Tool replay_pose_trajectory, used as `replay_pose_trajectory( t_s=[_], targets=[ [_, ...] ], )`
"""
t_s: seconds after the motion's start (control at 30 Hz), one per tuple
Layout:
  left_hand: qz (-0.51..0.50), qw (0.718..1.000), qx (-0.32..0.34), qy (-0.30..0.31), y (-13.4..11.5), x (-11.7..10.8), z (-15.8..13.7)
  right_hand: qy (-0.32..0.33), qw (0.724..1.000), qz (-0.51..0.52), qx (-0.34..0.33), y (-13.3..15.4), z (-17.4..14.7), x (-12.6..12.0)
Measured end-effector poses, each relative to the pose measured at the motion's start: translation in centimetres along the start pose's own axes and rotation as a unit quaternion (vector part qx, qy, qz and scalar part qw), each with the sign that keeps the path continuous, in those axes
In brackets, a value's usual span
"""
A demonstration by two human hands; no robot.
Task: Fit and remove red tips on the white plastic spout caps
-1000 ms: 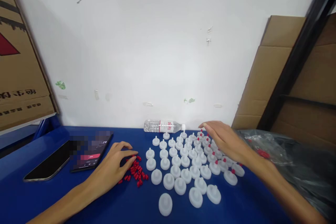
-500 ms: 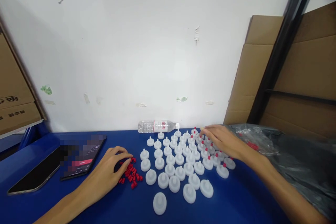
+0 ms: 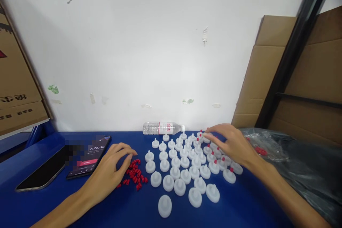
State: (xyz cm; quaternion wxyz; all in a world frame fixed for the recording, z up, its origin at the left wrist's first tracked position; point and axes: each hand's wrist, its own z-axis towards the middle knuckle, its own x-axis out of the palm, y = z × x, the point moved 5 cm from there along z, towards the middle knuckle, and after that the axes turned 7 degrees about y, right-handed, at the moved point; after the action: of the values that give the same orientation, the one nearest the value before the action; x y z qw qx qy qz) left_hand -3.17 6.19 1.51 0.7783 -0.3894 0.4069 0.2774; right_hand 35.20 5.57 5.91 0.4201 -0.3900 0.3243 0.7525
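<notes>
Many white round lids with upright nozzles (image 3: 180, 187) stand in loose rows on the blue table. Those toward the right carry small red caps (image 3: 215, 162) on their nozzles. My right hand (image 3: 231, 144) is over the capped lids at the back right, thumb and forefinger apart with nothing visible between them. At the left, my left hand (image 3: 113, 162) rests beside a pile of loose red caps (image 3: 137, 175). Its thumb and forefinger come together at the pile's back edge, and whatever is between them is hidden.
A clear water bottle (image 3: 164, 128) lies along the wall behind the lids. Two phones, a lit one (image 3: 92, 156) and a dark one (image 3: 44, 171), lie at the left. Dark plastic bagging (image 3: 304, 164) covers the right side, with cardboard (image 3: 253, 78) behind it.
My right thumb and forefinger have spread apart above the capped lids. The left hand stays by the red caps, its fingertips slightly farther back. The whole view has shifted slightly.
</notes>
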Motion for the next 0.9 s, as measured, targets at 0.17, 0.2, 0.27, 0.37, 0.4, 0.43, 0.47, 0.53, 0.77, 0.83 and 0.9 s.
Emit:
replay_pose_trajectory(
  t_s=[0.17,0.2,0.27,0.37,0.4,0.43,0.47,0.53,0.77,0.83,0.9],
  targets=[
    [-0.009,0.998,0.056,-0.026,-3.1,-1.3,-0.9,-0.075,0.983,0.045,-0.160,7.1,-0.9,0.4],
    [-0.013,0.997,0.071,-0.023,-3.8,-1.3,-1.2,-0.071,0.976,0.037,-0.203,9.0,-1.2,1.0],
    [-0.020,0.995,0.096,-0.017,-5.1,-1.0,-2.1,-0.055,0.958,0.035,-0.279,12.8,-1.9,2.4],
    [-0.031,0.991,0.130,0.026,-6.5,0.1,-3.2,-0.072,0.930,0.031,-0.359,17.1,-3.0,3.6],
    [-0.032,0.988,0.144,0.051,-6.8,0.5,-3.5,-0.086,0.923,0.033,-0.374,18.0,-3.4,3.8],
    [-0.031,0.984,0.157,0.076,-7.1,0.8,-3.7,-0.099,0.917,0.036,-0.385,18.7,-3.7,4.0],
    [-0.028,0.980,0.170,0.099,-7.4,1.0,-3.9,-0.104,0.913,0.039,-0.393,19.1,-3.9,4.1],
    [-0.023,0.971,0.193,0.136,-8.0,1.1,-4.1,-0.105,0.909,0.046,-0.402,19.6,-4.1,4.2],
    [-0.153,0.976,0.098,0.123,-7.1,0.8,-4.6,-0.095,0.911,0.017,-0.400,19.6,-3.9,3.5],
    [-0.205,0.973,0.030,0.103,-5.6,0.9,-4.4,-0.114,0.908,0.010,-0.404,18.3,-3.8,2.7],
    [-0.243,0.967,-0.017,0.068,-4.3,0.6,-3.7,-0.139,0.921,0.024,-0.363,15.8,-3.1,1.6]
  ],
)
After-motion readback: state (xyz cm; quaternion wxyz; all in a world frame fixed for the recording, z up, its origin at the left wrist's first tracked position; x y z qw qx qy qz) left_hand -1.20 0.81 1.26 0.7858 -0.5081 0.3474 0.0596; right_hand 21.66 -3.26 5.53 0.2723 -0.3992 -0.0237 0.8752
